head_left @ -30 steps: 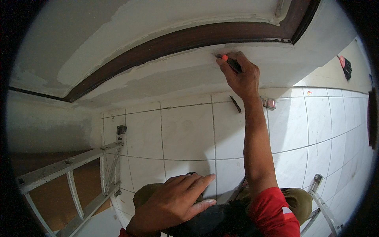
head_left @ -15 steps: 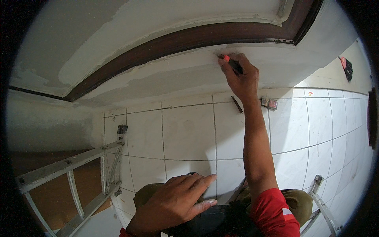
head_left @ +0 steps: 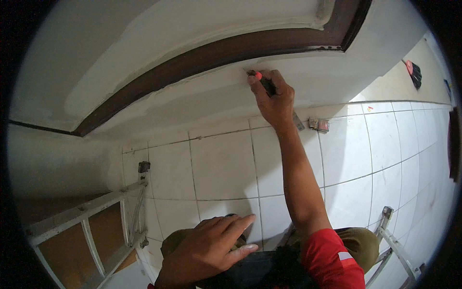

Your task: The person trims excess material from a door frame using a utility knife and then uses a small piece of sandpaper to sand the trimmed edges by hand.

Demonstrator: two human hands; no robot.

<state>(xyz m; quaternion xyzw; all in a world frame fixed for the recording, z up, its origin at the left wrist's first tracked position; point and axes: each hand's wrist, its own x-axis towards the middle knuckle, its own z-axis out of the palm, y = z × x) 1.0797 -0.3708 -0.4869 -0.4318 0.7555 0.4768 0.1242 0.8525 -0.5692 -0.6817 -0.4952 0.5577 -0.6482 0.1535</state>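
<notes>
My right hand (head_left: 275, 96) reaches forward to the pale wall strip (head_left: 211, 91) below the dark wooden frame (head_left: 202, 55). Its fingers are closed around a dark-handled small tool with a red-orange part (head_left: 258, 75). The tool's tip is at or close to the wall surface; its exact kind cannot be made out. My left hand (head_left: 211, 248) hovers over my lap near my knee, palm down, fingers extended and holding nothing. Beside my right wrist a narrow grey strip (head_left: 299, 121) shows, partly hidden by the arm.
A small box-like item (head_left: 319, 125) lies on the white tiled floor (head_left: 221, 166) near the wall. An aluminium ladder (head_left: 86, 212) is at left; metal legs (head_left: 392, 241) show at right. A black-bristled brush head with a red top (head_left: 414, 74) is at far right.
My right hand has shifted left along the wall with the tool, and the view has turned slightly. More of the grey strip now shows right of the wrist. The left hand stays over the lap.
</notes>
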